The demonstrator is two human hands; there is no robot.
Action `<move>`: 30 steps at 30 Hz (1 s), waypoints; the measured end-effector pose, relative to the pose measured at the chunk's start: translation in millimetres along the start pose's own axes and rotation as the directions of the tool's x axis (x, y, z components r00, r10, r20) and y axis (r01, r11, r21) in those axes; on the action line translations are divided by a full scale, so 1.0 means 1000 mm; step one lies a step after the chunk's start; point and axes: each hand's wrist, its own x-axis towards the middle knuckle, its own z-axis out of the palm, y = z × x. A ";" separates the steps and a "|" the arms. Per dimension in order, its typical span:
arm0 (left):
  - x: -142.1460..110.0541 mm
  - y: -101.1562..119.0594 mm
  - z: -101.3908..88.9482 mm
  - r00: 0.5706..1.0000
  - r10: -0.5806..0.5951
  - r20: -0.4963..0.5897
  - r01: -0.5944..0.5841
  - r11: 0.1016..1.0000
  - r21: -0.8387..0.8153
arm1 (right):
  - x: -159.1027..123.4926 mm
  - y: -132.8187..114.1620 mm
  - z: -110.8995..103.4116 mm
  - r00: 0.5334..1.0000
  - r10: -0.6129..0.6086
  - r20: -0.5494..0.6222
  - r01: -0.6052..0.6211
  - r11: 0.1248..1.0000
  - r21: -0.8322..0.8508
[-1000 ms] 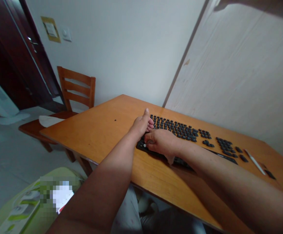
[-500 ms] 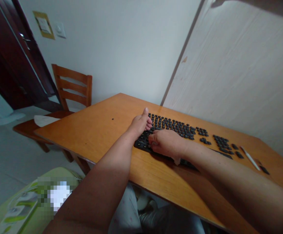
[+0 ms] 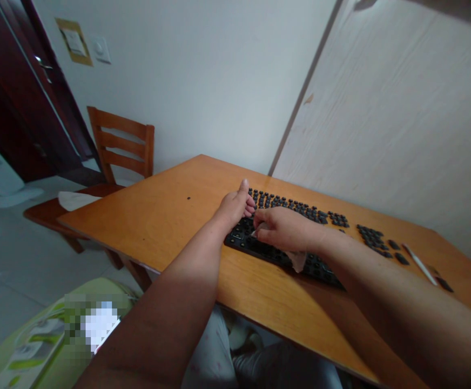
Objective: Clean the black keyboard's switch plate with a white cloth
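A black keyboard base [image 3: 255, 249] with its keycaps off lies near the table's front edge. At its far left corner rests my left hand [image 3: 235, 206], thumb raised, fingers loosely curled, with nothing visible in them. My right hand [image 3: 282, 228] is over the left half of the keyboard, fingers pinched on a thin, pale tissue. A loose end of the tissue [image 3: 298, 261] hangs below the palm. Part of the keyboard is hidden under my right hand and forearm. Black keycaps [image 3: 300, 207] lie in rows just behind the base.
More keycaps [image 3: 371, 240] sit in groups to the right, near a white pen-like stick [image 3: 421, 265] and a small dark piece [image 3: 444, 284]. A wooden chair [image 3: 124, 143] stands beyond the table's [image 3: 170, 216] left end. A green stool [image 3: 106, 289] holding items is at lower left.
My right hand has moved a little rightward along the keyboard with the tissue, uncovering more of its left end. My left hand has stayed at the corner. The view has shifted slightly.
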 end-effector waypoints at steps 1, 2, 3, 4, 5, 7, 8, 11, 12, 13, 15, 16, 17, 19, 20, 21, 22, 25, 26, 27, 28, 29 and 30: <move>0.000 0.000 0.000 1.000 -0.003 0.006 0.003 1.000 0.005 | 0.000 0.002 -0.002 1.000 0.022 -0.002 -0.022 1.000 -0.009; 0.001 -0.001 0.000 1.000 -0.005 0.009 0.004 1.000 0.009 | -0.001 0.003 -0.003 0.999 0.038 -0.004 -0.038 0.999 -0.008; 0.001 -0.001 0.000 1.000 -0.005 0.012 0.004 1.000 0.013 | -0.001 0.005 -0.005 0.999 0.047 -0.004 -0.047 0.999 0.002; 0.001 0.000 0.000 1.000 -0.004 0.013 0.004 1.000 0.017 | -0.002 0.005 -0.006 0.999 0.047 -0.001 -0.047 0.999 0.018; 0.001 0.000 0.000 1.000 -0.005 0.014 0.005 1.000 0.021 | -0.003 0.005 -0.007 0.999 0.041 0.007 -0.041 0.998 0.038; 0.000 0.001 0.000 1.000 -0.007 0.010 0.006 1.000 0.029 | -0.005 0.003 -0.006 1.000 0.019 0.024 -0.021 0.997 0.069; 0.000 0.002 0.000 1.000 -0.007 0.008 0.007 0.999 0.032 | -0.006 0.000 -0.005 0.999 0.008 0.035 -0.010 0.998 0.068; -0.001 0.002 0.000 1.000 -0.009 0.003 0.009 0.999 0.038 | -0.007 -0.007 0.003 0.997 -0.028 0.070 0.026 0.999 0.018; -0.002 0.002 0.001 1.000 -0.010 0.001 0.010 0.999 0.040 | -0.007 -0.009 0.007 0.996 -0.042 0.080 0.043 0.999 -0.003; -0.002 0.002 0.001 1.000 -0.012 0.003 0.012 0.999 0.043 | -0.006 -0.011 0.010 0.994 -0.055 0.091 0.057 0.998 -0.023; -0.001 0.002 0.001 1.000 -0.015 0.006 0.014 0.999 0.049 | -0.005 -0.014 0.016 0.991 -0.071 0.110 0.077 0.996 -0.053; -0.001 0.001 0.001 1.000 -0.014 0.007 0.014 0.999 0.051 | -0.004 -0.015 0.018 0.990 -0.074 0.119 0.082 0.995 -0.065; -0.001 0.001 0.001 1.000 -0.013 0.009 0.012 0.999 0.052 | -0.003 -0.016 0.019 0.990 -0.069 0.123 0.079 0.994 -0.081; -0.001 0.001 0.001 1.000 -0.012 0.009 0.011 0.999 0.049 | -0.002 -0.017 0.019 0.993 -0.047 0.113 0.061 0.989 -0.132; -0.001 0.001 0.001 1.000 -0.011 0.010 0.010 0.999 0.046 | -0.001 -0.017 0.018 0.995 -0.028 0.097 0.043 0.986 -0.163; -0.001 0.001 0.001 1.000 -0.010 0.010 0.009 0.999 0.045 | 0.000 -0.017 0.017 0.997 -0.006 0.077 0.020 0.983 -0.185; -0.001 0.001 0.001 1.000 -0.009 0.009 0.009 0.999 0.044 | 0.000 -0.017 0.016 0.998 0.015 0.055 -0.004 0.982 -0.188; -0.002 0.002 0.000 1.000 -0.004 0.009 0.003 0.999 0.041 | 0.000 -0.013 0.015 0.999 0.031 0.027 -0.029 0.995 -0.099; -0.002 0.002 0.000 1.000 -0.004 0.011 0.004 0.999 0.040 | 0.000 -0.011 0.016 0.999 0.014 0.038 -0.012 0.998 -0.058; -0.002 0.003 0.001 1.000 -0.007 0.012 0.006 0.999 0.041 | -0.001 -0.010 0.017 0.999 -0.006 0.054 0.008 1.000 -0.028; -0.002 0.003 0.001 1.000 -0.010 0.012 0.009 0.999 0.043 | -0.001 -0.009 0.018 0.997 -0.026 0.074 0.027 1.000 -0.011; -0.002 0.004 0.001 1.000 -0.012 0.010 0.012 0.999 0.046 | -0.002 -0.008 0.018 0.995 -0.040 0.090 0.041 0.999 -0.009; -0.003 0.004 0.001 1.000 -0.014 0.009 0.014 0.999 0.050 | -0.002 -0.008 0.018 0.995 -0.041 0.094 0.043 0.999 -0.021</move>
